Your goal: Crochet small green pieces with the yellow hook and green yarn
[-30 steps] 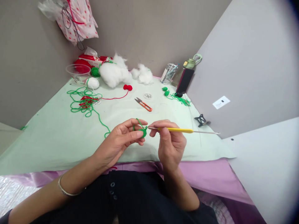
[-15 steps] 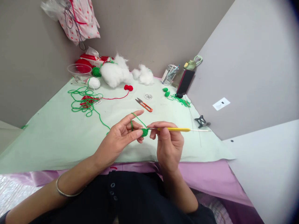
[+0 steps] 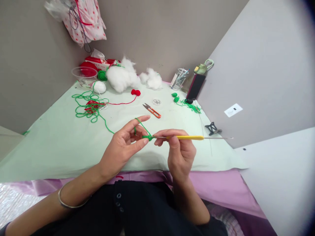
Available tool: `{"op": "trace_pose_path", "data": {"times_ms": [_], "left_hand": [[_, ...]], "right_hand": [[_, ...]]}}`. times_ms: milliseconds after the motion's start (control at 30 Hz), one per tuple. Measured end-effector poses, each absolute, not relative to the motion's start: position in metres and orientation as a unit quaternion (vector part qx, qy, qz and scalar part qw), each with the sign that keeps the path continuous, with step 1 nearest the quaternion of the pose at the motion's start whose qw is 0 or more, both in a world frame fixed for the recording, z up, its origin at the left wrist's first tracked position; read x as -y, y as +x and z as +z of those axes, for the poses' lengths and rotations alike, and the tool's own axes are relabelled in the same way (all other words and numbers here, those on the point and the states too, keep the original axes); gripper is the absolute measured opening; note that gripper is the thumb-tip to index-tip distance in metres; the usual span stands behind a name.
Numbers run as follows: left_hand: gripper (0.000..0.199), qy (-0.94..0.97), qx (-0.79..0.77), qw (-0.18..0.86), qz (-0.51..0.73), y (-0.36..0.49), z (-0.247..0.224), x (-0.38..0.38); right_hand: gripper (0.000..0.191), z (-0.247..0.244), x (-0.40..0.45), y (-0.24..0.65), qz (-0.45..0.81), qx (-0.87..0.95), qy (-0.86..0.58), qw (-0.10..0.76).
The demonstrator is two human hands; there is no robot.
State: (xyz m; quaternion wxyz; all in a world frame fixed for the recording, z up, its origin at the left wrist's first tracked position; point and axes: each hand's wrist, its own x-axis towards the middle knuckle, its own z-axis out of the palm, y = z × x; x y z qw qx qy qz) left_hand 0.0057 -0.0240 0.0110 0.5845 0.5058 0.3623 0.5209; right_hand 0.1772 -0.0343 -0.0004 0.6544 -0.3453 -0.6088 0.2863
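Observation:
Between thumb and fingers, my left hand pinches a small green crocheted piece. Green yarn runs from a loose tangle on the cloth to my left hand, loops over the raised index finger and slants down to the piece. My right hand grips the yellow handle of a crochet hook, held nearly level. The hook's tip meets the green piece, and its exact place in the stitches is hidden. A metal shaft sticks out to the right of the handle.
Orange snips lie beyond my hands, near a small round clear case. Behind are white stuffing, a red crocheted piece and a clear tub. At right stand a pen cup, a phone and a black stand.
My right hand and the hook have shifted slightly right. The green piece has tilted and shows less of its side, and my left fingers have moved a little left.

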Motion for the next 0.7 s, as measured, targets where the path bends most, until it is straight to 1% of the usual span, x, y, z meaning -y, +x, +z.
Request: {"op": "trace_pose_path", "data": {"times_ms": [133, 233, 367, 433, 533, 633, 700], "left_hand": [[0.041, 0.544, -0.389, 0.508, 0.543, 0.008, 0.01, 0.027], [0.042, 0.554, -0.398, 0.463, 0.566, 0.011, 0.008, 0.029], [0.045, 0.535, -0.399, 0.455, 0.589, 0.015, 0.007, 0.032], [0.055, 0.513, -0.392, 0.484, 0.59, 0.016, 0.009, 0.032], [0.067, 0.453, -0.36, 0.585, 0.569, 0.016, 0.012, 0.03], [0.065, 0.373, -0.312, 0.711, 0.508, 0.014, 0.015, 0.027], [0.06, 0.342, -0.297, 0.756, 0.473, 0.011, 0.016, 0.024]], "right_hand": [[0.023, -0.001, 0.035, 0.179, 0.204, 0.667, -0.346, 0.627], [0.025, -0.005, 0.034, 0.177, 0.143, 0.689, -0.33, 0.629], [0.026, -0.014, 0.033, 0.174, 0.021, 0.724, -0.319, 0.612], [0.032, -0.02, 0.033, 0.173, -0.028, 0.734, -0.319, 0.598], [0.044, -0.028, 0.033, 0.171, -0.084, 0.737, -0.325, 0.587], [0.043, -0.031, 0.032, 0.169, -0.082, 0.73, -0.34, 0.587], [0.036, -0.027, 0.033, 0.17, -0.021, 0.711, -0.347, 0.611]]}}
